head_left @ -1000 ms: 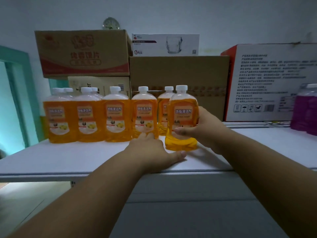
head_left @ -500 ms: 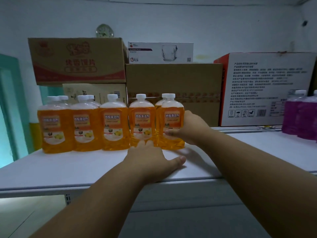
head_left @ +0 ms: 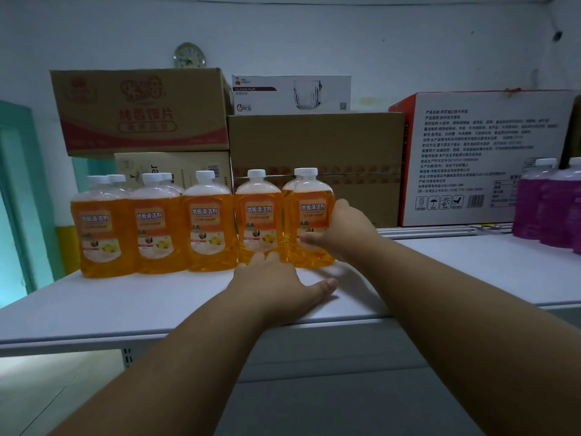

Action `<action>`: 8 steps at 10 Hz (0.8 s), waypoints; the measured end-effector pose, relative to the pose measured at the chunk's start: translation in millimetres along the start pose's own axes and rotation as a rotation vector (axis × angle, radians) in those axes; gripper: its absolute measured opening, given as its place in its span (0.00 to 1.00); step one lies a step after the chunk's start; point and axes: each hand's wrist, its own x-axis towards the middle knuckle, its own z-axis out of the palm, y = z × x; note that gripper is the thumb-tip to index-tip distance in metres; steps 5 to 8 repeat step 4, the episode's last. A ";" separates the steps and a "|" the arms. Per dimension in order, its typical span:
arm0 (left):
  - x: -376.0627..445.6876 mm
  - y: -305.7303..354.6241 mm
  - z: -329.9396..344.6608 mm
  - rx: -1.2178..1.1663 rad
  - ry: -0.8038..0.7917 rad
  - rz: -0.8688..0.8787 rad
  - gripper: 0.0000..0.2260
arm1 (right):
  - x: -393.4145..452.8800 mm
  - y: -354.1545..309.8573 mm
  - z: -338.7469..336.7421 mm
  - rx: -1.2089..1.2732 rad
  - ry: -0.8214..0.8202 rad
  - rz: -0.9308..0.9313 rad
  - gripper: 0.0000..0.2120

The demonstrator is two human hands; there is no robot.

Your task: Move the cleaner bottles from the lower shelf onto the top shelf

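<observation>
Clear plastic bottle (head_left: 311, 215) w/ orange liquid, white cap, upright on smooth white shelf (head_left: 125, 303). Right hand (head_left: 342, 234) grip wrapped round it; left hand (head_left: 276, 287) flat, fingers spread on shelf.

Both bare forearms reach forward and up from the lower edge of the view, converging toward the middle; the left hand (head_left: 276, 289) lies palm down, fingers straight and pointing ahead, thumb stretched out to the right; the right hand (head_left: 341, 232) is further forward and higher, its wrist bent inward, fingers curled around the right side of a bottle (head_left: 311, 218), thumb pressing the front.
</observation>
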 end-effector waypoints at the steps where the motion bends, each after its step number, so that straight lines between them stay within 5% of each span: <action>1: -0.9 0.0 1.4 -0.010 0.015 0.011 0.49 | -9.0 -1.2 1.5 -0.008 0.015 -0.002 0.34; 3: -0.3 -0.2 0.0 -0.015 0.019 -0.015 0.48 | -42.3 -4.6 -9.3 -0.057 0.136 -0.037 0.30; 4: -8.6 1.5 -5.3 -0.026 0.099 -0.018 0.38 | -68.4 -7.5 -22.6 -0.144 0.226 -0.154 0.28; 8: -8.6 1.5 -5.3 -0.026 0.099 -0.018 0.38 | -68.4 -7.5 -22.6 -0.144 0.226 -0.154 0.28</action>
